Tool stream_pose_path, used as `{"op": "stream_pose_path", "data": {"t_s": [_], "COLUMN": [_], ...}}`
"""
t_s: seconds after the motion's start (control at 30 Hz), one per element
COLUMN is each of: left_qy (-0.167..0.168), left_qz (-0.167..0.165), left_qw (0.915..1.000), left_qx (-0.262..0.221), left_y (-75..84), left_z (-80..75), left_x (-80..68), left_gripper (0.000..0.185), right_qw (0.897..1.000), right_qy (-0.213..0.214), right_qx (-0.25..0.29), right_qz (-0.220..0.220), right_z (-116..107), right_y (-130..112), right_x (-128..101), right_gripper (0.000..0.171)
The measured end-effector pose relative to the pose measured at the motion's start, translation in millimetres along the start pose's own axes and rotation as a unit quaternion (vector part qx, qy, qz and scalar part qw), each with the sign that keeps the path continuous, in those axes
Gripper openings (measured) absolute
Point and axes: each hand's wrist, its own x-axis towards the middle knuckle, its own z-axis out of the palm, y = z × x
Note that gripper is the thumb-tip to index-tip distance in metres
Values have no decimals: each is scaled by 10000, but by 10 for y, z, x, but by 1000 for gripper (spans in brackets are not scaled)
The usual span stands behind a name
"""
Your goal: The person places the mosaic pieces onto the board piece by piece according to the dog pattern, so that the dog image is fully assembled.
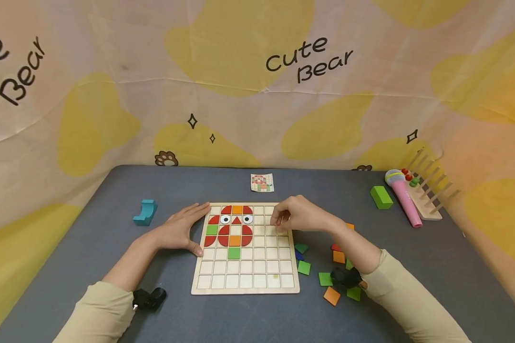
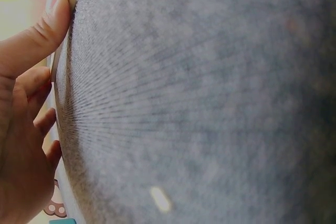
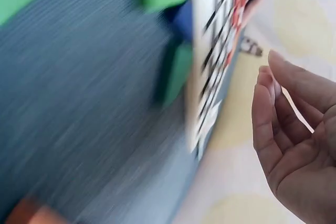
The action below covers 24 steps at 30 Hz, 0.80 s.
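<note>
A square wooden grid board (image 1: 245, 295) lies on the table, with red, orange, green and eye-marked tiles (image 1: 236, 228) forming a figure in its upper left. My left hand (image 1: 176, 231) rests against the board's left edge, fingers spread, fingertips at the top corner and thumb (image 2: 52, 22) lower down. Above the board's right side is my right hand (image 1: 300, 213), thumb and fingers (image 3: 262, 114) loosely bent toward each other. Nothing shows between its fingertips. Loose green tiles (image 1: 303, 268) and orange tiles (image 1: 332, 296) lie right of the board, partly hidden under the right forearm.
A small picture card (image 1: 262, 183) lies behind the board. At the left sits a teal curved block (image 1: 146, 213). A green block (image 1: 381, 197), a pink toy microphone (image 1: 405, 200) and a wooden peg stand (image 1: 429, 205) are at the back right. A printed curtain (image 1: 240, 95) hangs behind the table.
</note>
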Motion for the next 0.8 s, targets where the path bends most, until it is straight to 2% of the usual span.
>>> {"op": "stream_pose_path", "data": {"t_s": [0.2,0.43,0.67,0.8], "left_qy": [7,-10,-11,-3], "left_qz": [21,81,107,90], "left_qw": [10000,10000,9999,10000], "left_qx": [12,2,0,4], "left_y": [6,2,-1,1], "left_z": [-5,-14,-12,-11], "left_x": [-3,-12,-11,-6], "left_gripper": [126,126,126,126], "right_qw": [9988,9960,9935,9941], "right_qy": [-239,-604,-919,-926], "right_qx": [333,475,520,498], "right_qz": [255,450,424,270], "right_z": [-82,-89,-37,-36], "right_y": [253,400,461,466], "right_x": [-249,-413,-481,-517], "right_gripper": [15,18,20,21]}}
